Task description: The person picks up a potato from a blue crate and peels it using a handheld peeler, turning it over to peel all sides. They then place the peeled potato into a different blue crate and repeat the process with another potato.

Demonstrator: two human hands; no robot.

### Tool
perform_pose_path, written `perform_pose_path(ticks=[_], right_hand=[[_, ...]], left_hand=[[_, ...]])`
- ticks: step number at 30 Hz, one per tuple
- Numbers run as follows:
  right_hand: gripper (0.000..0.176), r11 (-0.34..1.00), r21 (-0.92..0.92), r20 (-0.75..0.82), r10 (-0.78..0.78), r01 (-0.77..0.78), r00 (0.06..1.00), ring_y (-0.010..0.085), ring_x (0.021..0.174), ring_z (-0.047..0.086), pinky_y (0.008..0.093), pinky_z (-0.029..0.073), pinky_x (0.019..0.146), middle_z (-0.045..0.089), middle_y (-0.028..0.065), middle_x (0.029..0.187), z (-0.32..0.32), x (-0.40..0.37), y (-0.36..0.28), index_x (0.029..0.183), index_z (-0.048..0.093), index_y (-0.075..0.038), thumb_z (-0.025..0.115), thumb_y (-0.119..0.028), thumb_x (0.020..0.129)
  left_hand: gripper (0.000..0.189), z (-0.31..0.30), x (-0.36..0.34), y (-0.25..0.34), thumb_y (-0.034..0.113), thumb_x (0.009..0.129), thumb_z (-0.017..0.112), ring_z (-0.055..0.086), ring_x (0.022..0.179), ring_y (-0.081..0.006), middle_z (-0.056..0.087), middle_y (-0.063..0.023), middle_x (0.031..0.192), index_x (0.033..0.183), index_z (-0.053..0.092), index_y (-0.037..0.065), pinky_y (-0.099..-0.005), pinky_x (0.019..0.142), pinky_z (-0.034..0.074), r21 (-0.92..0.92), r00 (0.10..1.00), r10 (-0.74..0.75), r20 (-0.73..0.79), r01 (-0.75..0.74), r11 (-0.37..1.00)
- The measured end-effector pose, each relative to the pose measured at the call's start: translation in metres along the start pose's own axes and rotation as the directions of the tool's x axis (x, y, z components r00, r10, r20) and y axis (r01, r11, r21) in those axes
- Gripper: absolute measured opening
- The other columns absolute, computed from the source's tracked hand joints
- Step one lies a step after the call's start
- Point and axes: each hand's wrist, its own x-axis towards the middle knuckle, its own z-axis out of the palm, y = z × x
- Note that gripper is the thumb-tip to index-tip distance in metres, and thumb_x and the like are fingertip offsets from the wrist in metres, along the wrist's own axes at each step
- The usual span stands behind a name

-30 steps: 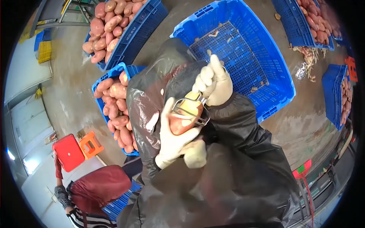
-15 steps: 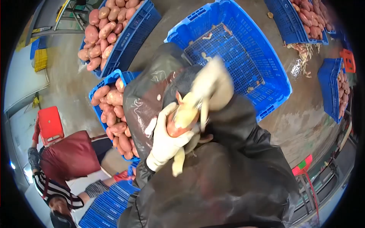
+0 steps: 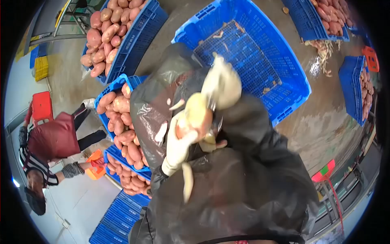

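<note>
A partly peeled potato (image 3: 197,112), pale on top and pink-skinned lower down, is held in my gloved left hand (image 3: 178,140) above my dark apron. Just above and right of it is my gloved right hand (image 3: 225,83), blurred, its fingers curled round something I cannot make out, perhaps with a thin tool edge at the potato. A peel strip (image 3: 187,182) lies on the apron below my left hand. More peel bits (image 3: 161,132) stick to the dark plastic over my leg.
A blue crate (image 3: 239,53) with peel scraps stands ahead. Potato-filled crates (image 3: 136,38) are at left and upper right (image 3: 302,24). A co-worker in a maroon apron (image 3: 53,136) is at far left, near red stools (image 3: 42,106). Stacked blue crates (image 3: 118,217) stand lower left.
My right hand has moved slightly left and down, and more of the potato's top shows pale. The co-worker has shifted left, revealing another potato crate and an orange stool.
</note>
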Motion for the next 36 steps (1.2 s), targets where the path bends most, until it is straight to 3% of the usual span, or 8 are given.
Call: perform_pose_path(ticks=[3,5,9,12,17,19,21,36], right_hand=[[0.032,0.977,0.198,0.138,-0.108,0.079,0.984,0.0131,0.047,0.05,0.0333,0.044,0.049,0.045,-0.0028,0.05,-0.023,0.012,-0.012,0.06,0.04,-0.011,0.053,-0.026,0.084],[0.031,0.201,-0.748,0.433,-0.574,0.632,0.695,0.0102,0.045,0.047,0.0302,0.046,0.053,0.049,-0.0004,0.051,0.018,-0.023,0.039,0.06,0.041,-0.01,0.046,-0.016,0.09],[0.026,0.964,0.25,0.309,-0.162,0.085,0.937,0.0147,0.052,0.053,0.0302,0.047,0.059,0.053,0.0021,0.056,-0.047,0.029,-0.007,0.072,0.05,-0.008,0.037,-0.014,0.094],[0.025,0.845,-0.49,-0.614,-0.508,0.213,0.604,0.0168,0.052,0.053,0.0312,0.046,0.057,0.052,0.0037,0.056,-0.047,0.039,0.052,0.074,0.052,-0.008,0.039,-0.017,0.094],[0.029,0.98,0.068,0.514,-0.196,0.188,0.835,0.014,0.048,0.042,0.0312,0.04,0.05,0.046,0.0032,0.057,-0.019,-0.009,0.0,0.069,0.045,-0.012,0.036,-0.024,0.094],[0.03,0.153,-0.886,0.201,-0.723,0.437,0.661,0.0192,0.051,0.05,0.0376,0.043,0.057,0.046,0.0049,0.049,0.016,-0.015,0.052,0.061,0.046,-0.008,0.051,-0.026,0.084],[0.038,0.997,-0.078,-0.074,-0.028,0.022,0.997,0.0172,0.046,0.046,0.0333,0.041,0.054,0.041,0.0052,0.047,0.014,-0.005,-0.001,0.059,0.042,-0.012,0.044,-0.031,0.092],[0.031,1.0,-0.02,0.06,0.013,-0.012,0.998,0.0141,0.048,0.051,0.0294,0.042,0.047,0.048,0.0011,0.053,0.02,0.017,0.009,0.062,0.041,-0.009,0.048,-0.019,0.09]], left_hand=[[0.06,-0.004,0.0,-0.013,0.02,0.077,0.059,0.044,0.115,-0.0204,0.044,-0.0119,0.127,0.129,0.036,-0.001,-0.0321,0.098,0.034,-0.03,0.998,0.06,-0.032,-0.061,0.998],[0.061,0.006,0.009,-0.026,0.02,0.077,0.058,0.043,0.116,-0.021,0.044,-0.0125,0.128,0.13,0.035,-0.001,-0.0326,0.098,0.033,-0.239,0.997,0.069,-0.04,-0.076,0.968],[0.058,-0.001,-0.002,-0.039,0.027,0.083,0.052,0.042,0.12,-0.0247,0.044,-0.0134,0.13,0.132,0.034,0.001,-0.0369,0.1,0.034,-0.583,0.99,-0.135,-0.042,0.085,0.808],[0.058,0.003,0.002,-0.051,0.035,0.085,0.05,0.044,0.119,-0.026,0.045,-0.0121,0.129,0.131,0.036,0.004,-0.04,0.097,0.037,-0.725,0.998,-0.052,0.045,0.069,0.685],[0.06,0.014,0.007,-0.039,0.044,0.084,0.048,0.047,0.115,-0.0292,0.047,-0.0102,0.128,0.13,0.039,0.006,-0.0444,0.097,0.036,-0.787,0.99,-0.135,-0.048,0.046,0.616],[0.062,0.013,-0.002,-0.025,0.047,0.083,0.047,0.044,0.116,-0.0338,0.046,-0.0131,0.128,0.13,0.038,0.007,-0.0468,0.099,0.033,-0.894,0.93,-0.002,0.366,0.352,0.278],[0.064,0.024,0.004,-0.016,0.053,0.084,0.043,0.049,0.105,-0.0351,0.049,-0.0177,0.119,0.126,0.041,0.006,-0.0477,0.092,0.039,-0.928,0.879,-0.473,-0.057,0.128,0.351],[0.076,0.007,0.007,0.007,0.009,0.067,0.074,0.046,0.112,-0.0183,0.046,-0.0122,0.124,0.13,0.034,-0.002,-0.0313,0.095,0.038,0.047,0.978,0.187,0.088,-0.192,0.98]])
